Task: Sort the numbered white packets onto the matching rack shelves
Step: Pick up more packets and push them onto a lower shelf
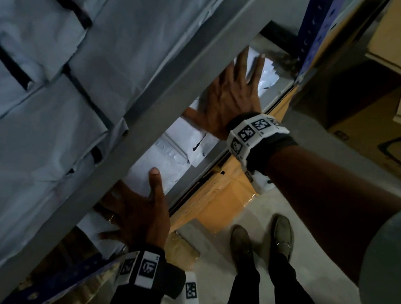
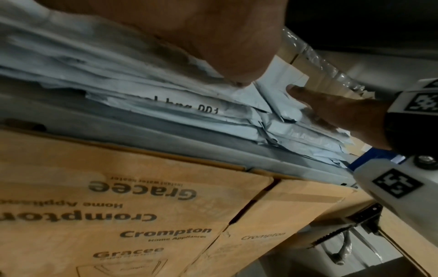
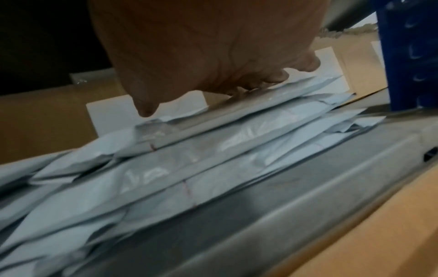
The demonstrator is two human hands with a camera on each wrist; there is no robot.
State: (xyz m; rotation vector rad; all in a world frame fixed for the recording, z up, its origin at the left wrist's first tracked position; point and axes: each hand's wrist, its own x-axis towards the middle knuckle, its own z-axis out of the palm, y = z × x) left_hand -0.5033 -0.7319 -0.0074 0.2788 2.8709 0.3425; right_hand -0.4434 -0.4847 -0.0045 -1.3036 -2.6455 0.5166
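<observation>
White packets [image 3: 213, 150] lie in overlapping flat stacks on a grey rack shelf [image 3: 308, 187], filling it from the blue upright [image 1: 314, 27] end to the near end. Stack long axis runs along the shelf front lip; individual packets are skewed, corners fanned toward the lip.

Right hand [image 1: 231, 90]: palm down on top packet at the upright end, fingers [image 1: 259, 66] straight and spread, pointing into the shelf. No pinch. Right-wrist view shows fingertips [image 3: 279, 76] pressing the top packet flat.

Left hand [image 1: 140, 218]: palm down on the stack at the other end, fingers spread, thumb [image 1: 155, 184] extended along the packets. Nothing gripped. Both hands sit directly on the stack, packets under the palms and ahead of the fingertips; neither is nearer than the other.

One packet edge carries black lettering ending "001" [image 2: 208, 109]; other nos. not legible.

Judgement: step = squaring/pressing the pile back into the shelf. Push dir. is inward, perpendicular to the lip.

Clearance: vertical room is tight — the shelf above [image 1: 180, 74] overhangs both wrists, itself loaded w/ packets. Lateral room limited by the upright on the right-hand side. Below the lip: Crompton cartons [image 2: 142, 215], tight up under the shelf. Risk: fanned corners near the lip could slide off if pressure releases unevenly.
</observation>
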